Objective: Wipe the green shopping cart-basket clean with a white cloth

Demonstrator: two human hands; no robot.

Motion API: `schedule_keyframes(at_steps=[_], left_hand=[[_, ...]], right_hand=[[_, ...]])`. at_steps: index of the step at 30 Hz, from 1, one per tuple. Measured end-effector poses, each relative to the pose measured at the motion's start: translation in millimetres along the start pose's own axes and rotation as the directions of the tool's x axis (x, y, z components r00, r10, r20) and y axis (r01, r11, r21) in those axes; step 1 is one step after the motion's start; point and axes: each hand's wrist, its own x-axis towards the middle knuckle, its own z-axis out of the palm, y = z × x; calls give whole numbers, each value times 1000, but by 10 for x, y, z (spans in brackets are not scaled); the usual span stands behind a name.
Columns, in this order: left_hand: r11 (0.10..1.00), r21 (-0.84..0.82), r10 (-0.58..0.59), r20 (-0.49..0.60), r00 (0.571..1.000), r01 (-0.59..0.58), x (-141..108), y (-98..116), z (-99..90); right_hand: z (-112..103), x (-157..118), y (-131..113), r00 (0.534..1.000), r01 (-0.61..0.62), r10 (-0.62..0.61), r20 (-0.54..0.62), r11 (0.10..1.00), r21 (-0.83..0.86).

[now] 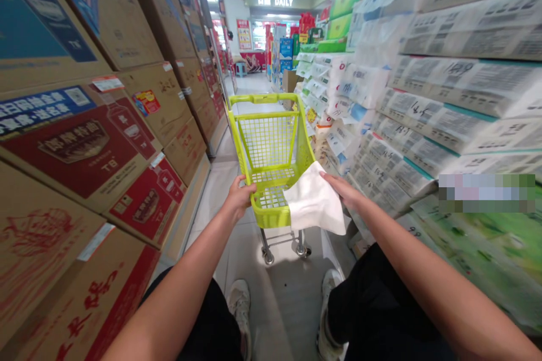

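Observation:
A small yellow-green plastic shopping cart (pixel 273 218) with a grid basket stands on the floor right in front of me. My left hand (pixel 240 196) is closed on the rim at its near left corner. Draped over the near right corner and side is a white cloth (pixel 318 204), its lower edge hanging free outside the basket. My right hand (pixel 340 186) pinches the cloth's right edge against the cart's right side; some of its fingers are hidden. Inside the basket I see only the bare grid bottom.
Stacked cardboard boxes (pixel 84 146) line the left side. On the right rise piles of wrapped paper packs (pixel 449 107) and green packages (pixel 478 248). The tiled aisle (pixel 254 84) runs ahead to a blue stool (pixel 241 69). My shoes flank the cart's wheels (pixel 268 256).

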Motion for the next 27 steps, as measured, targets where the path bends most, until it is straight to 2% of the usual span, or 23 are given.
schedule_keyframes(at_steps=[2, 5, 7, 9, 11, 14, 15, 17, 20, 21, 23, 24, 25, 26, 27], left_hand=[[1000, -10, 6, 34, 999, -6, 37, 9, -99], [1000, 10, 22, 96, 995, -24, 109, 38, -287], [995, 100, 13, 147, 989, -28, 171, 94, -430], [956, 278, 42, 168, 985, -88, 248, 181, -581], [831, 510, 168, 150, 974, -221, 334, 280, -728], [502, 776, 409, 175, 895, -382, 432, 407, -913], [400, 829, 467, 183, 865, -392, 440, 440, -953], [239, 911, 583, 142, 800, -336, 402, 492, -979], [116, 968, 723, 70, 687, -221, 218, 523, -849], [96, 963, 731, 104, 675, -252, 138, 512, -769], [93, 895, 665, 270, 696, -436, -15, 444, -590], [137, 825, 586, 378, 717, -548, -79, 391, -507], [219, 744, 500, 471, 727, -631, -129, 331, -439], [321, 676, 444, 511, 736, -663, -163, 271, -390], [415, 628, 427, 505, 750, -659, -181, 218, -363]], right_hand=[[35, -34, -50, 999, -32, 32, 14, 999, 3], [165, -70, -115, 999, -32, 30, -35, 999, -37], [287, -88, -153, 999, -49, 48, -21, 998, -50], [416, -107, -184, 998, -71, 71, -1, 996, -51], [540, -133, -214, 997, -74, 73, -7, 996, -55], [724, -199, -265, 998, -58, 58, -4, 996, -69], [789, -232, -281, 998, -56, 57, 7, 995, -76], [932, -317, -304, 997, -66, 69, 28, 993, -97], [1146, -444, -283, 995, -48, 59, 83, 992, -120], [1208, -471, -260, 995, -13, 25, 98, 993, -119], [1312, -490, -202, 995, 88, -83, 57, 991, -99], [1361, -484, -174, 992, 127, -127, 3, 988, -87], [1411, -472, -150, 989, 141, -144, -45, 987, -72], [1466, -458, -132, 989, 128, -131, -65, 991, -49], [1528, -444, -121, 995, 93, -93, -42, 996, -17]])
